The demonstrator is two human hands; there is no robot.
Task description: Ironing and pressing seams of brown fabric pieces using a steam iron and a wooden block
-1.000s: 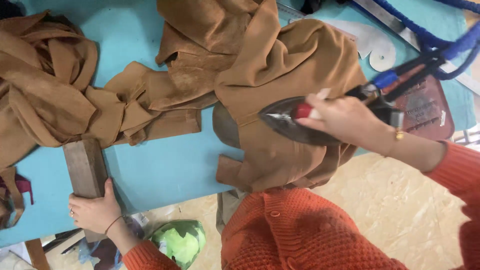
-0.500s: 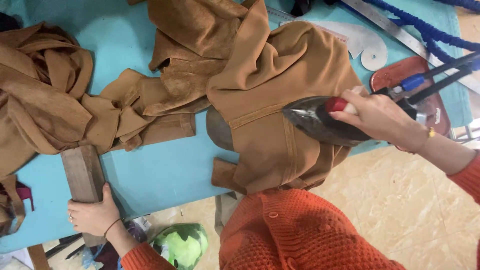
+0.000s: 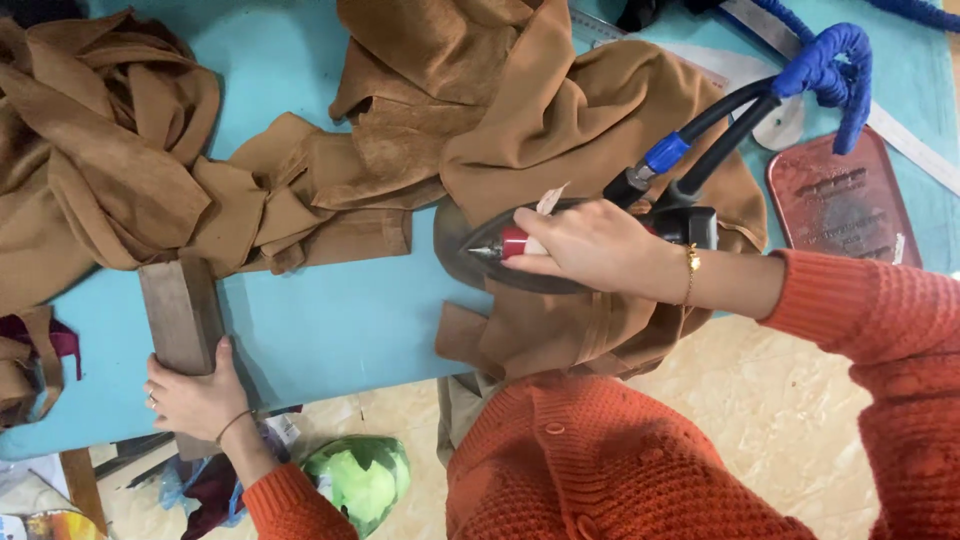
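Observation:
My right hand (image 3: pixel 590 248) grips the handle of a dark steam iron (image 3: pixel 500 258), whose pointed tip faces left. The iron rests on a brown suede-like garment (image 3: pixel 600 130) draped over a rounded pressing form at the edge of the turquoise table (image 3: pixel 330 320). Black hoses with a blue fitting (image 3: pixel 700 135) run from the iron's rear up to the right. My left hand (image 3: pixel 195 395) holds the near end of a wooden block (image 3: pixel 180 310) at the table's front edge. More brown fabric (image 3: pixel 110 150) lies heaped at the left.
A reddish iron rest pad (image 3: pixel 840 205) lies at the right on the table, with a blue-wrapped hose loop (image 3: pixel 840 65) above it. A green bag (image 3: pixel 360 475) sits on the pale floor below. A dark red cloth (image 3: pixel 40 350) hangs at the left edge.
My right hand has slid the iron leftward over the garment. The left hand stays on the wooden block.

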